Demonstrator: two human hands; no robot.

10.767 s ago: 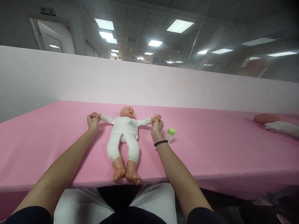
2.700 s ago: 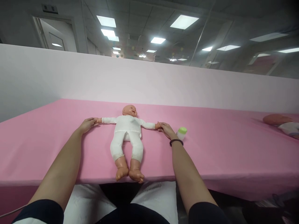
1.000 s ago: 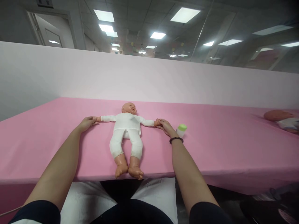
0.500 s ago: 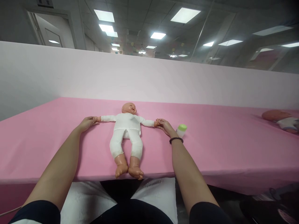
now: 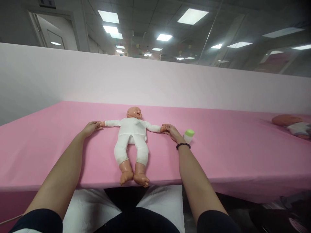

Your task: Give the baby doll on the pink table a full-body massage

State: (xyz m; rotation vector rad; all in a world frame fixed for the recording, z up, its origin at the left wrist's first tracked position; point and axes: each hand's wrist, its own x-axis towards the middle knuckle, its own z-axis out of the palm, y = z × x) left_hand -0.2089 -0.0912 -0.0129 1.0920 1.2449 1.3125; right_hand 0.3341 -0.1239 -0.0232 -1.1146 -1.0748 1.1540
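Note:
A baby doll (image 5: 132,127) with a white cloth body lies on its back on the pink-covered table (image 5: 97,161), its feet toward me and its arms stretched out sideways. My left hand (image 5: 91,128) is closed on the doll's hand at the left. On the other side, my right hand (image 5: 172,132), with a dark beaded bracelet (image 5: 183,146) on the wrist, grips the doll's other hand. Just beyond that wrist stands a small bottle with a green cap (image 5: 189,135), partly covered by my arm.
A second doll (image 5: 290,124) lies at the far right of the table. Along the back runs a low white wall (image 5: 155,84) with glass above it. The table's front edge (image 5: 165,183) is close to my legs.

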